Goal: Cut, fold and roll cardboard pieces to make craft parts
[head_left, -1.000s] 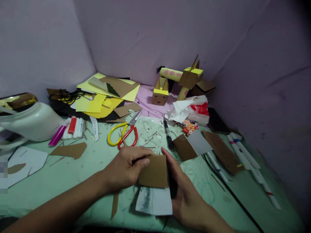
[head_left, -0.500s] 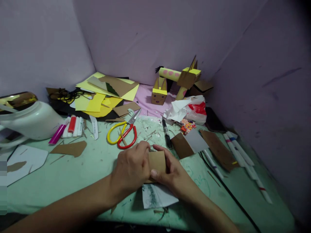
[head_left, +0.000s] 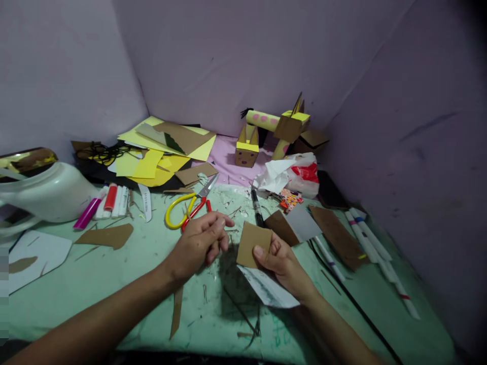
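Observation:
A brown square piece of cardboard [head_left: 251, 243] is pinched in my right hand [head_left: 283, 261], with the thumb flat on its face. A white paper [head_left: 268, 288] with dark smudges hangs below the cardboard, under the same hand. To the left, my left hand [head_left: 203, 238] hovers apart from the cardboard, its index finger stretched and the others loosely bent, with nothing visible in it. Scissors [head_left: 186, 209] with one yellow and one red handle lie just beyond the left hand, which partly covers the red loop. A black marker [head_left: 257, 207] lies beyond the cardboard.
Cardboard figures with ears [head_left: 246, 153] stand at the back, beside a crumpled plastic bag [head_left: 304, 175]. Yellow papers [head_left: 152, 165] and markers [head_left: 110, 197] lie left, near a white pitcher [head_left: 49, 192]. Cardboard strips [head_left: 337, 235] and white paper tubes [head_left: 371, 238] lie right.
My left hand has let go of the cardboard and moved left, its fingers loosening. My right hand has shifted slightly right and tilted the cardboard, with the paper lifted off the table.

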Demonstrator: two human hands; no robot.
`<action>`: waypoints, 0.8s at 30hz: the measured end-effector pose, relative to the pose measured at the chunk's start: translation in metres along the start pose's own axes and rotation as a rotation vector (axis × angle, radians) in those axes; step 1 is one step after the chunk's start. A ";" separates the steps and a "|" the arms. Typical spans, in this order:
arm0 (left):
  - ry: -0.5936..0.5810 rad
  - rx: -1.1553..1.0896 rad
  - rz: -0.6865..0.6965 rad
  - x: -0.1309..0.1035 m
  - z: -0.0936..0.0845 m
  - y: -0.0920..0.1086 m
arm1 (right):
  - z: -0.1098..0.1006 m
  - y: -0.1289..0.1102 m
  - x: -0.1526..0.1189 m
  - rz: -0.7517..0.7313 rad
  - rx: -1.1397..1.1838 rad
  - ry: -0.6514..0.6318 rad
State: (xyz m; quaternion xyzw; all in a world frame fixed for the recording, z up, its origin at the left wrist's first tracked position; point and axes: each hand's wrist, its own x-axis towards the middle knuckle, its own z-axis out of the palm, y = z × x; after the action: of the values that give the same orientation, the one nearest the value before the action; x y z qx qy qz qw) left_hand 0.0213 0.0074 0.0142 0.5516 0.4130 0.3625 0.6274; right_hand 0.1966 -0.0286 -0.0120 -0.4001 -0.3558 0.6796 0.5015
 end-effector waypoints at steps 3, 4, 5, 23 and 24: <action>-0.086 -0.016 -0.012 -0.006 0.001 0.000 | -0.001 0.001 0.000 -0.043 0.041 0.025; -0.117 -0.002 -0.017 -0.008 0.003 -0.001 | 0.000 0.003 0.000 -0.071 0.049 0.051; -0.148 0.013 -0.027 -0.011 0.005 -0.002 | 0.001 0.005 -0.001 -0.106 0.052 0.083; -0.042 -0.017 0.114 -0.018 0.002 0.006 | 0.012 0.007 -0.010 -1.214 -0.911 0.395; -0.009 0.008 0.128 -0.018 0.001 0.004 | 0.010 0.008 -0.011 -1.132 -0.724 0.456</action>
State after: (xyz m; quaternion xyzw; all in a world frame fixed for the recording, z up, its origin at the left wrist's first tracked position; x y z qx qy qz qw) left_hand 0.0155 -0.0090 0.0205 0.5811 0.3755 0.3977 0.6026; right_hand 0.1861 -0.0416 -0.0127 -0.4275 -0.5990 0.0529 0.6750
